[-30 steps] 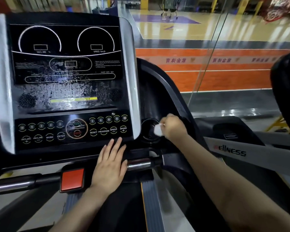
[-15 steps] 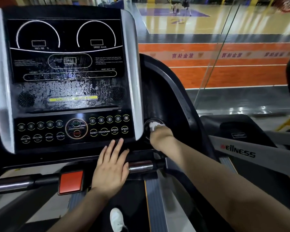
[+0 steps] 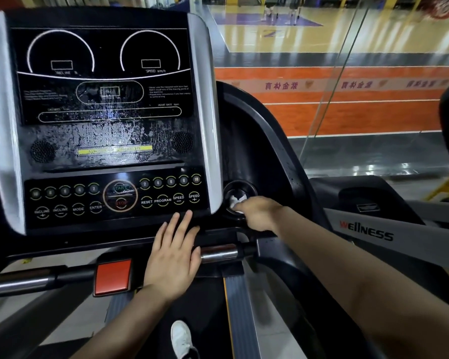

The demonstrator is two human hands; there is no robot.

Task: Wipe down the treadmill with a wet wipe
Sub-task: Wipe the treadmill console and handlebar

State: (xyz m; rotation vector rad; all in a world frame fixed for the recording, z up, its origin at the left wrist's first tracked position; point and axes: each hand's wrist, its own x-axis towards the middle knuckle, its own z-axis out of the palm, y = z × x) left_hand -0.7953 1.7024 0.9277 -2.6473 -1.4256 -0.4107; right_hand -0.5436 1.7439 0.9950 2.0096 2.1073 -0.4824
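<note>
The treadmill console (image 3: pixel 106 125) fills the left of the view, its black panel streaked with wet smears. Right of it is a round cup holder (image 3: pixel 240 187) in the black side housing. My right hand (image 3: pixel 259 212) reaches into the holder and holds the white wet wipe (image 3: pixel 235 201) down inside it; the fingertips are hidden in the recess. My left hand (image 3: pixel 174 257) lies flat with straight fingers on the ledge just below the button panel, next to the chrome handlebar (image 3: pixel 218 253).
An orange-red stop pad (image 3: pixel 112 277) sits on the bar left of my left hand. A neighbouring treadmill's grey rail marked "Wellness" (image 3: pixel 366 230) runs at the right. A glass wall and a sports court lie beyond. My white shoe (image 3: pixel 181 339) shows on the belt below.
My right hand, with the wipe, has dropped from just above the cup holder down into it. The left hand has stayed flat on the ledge.
</note>
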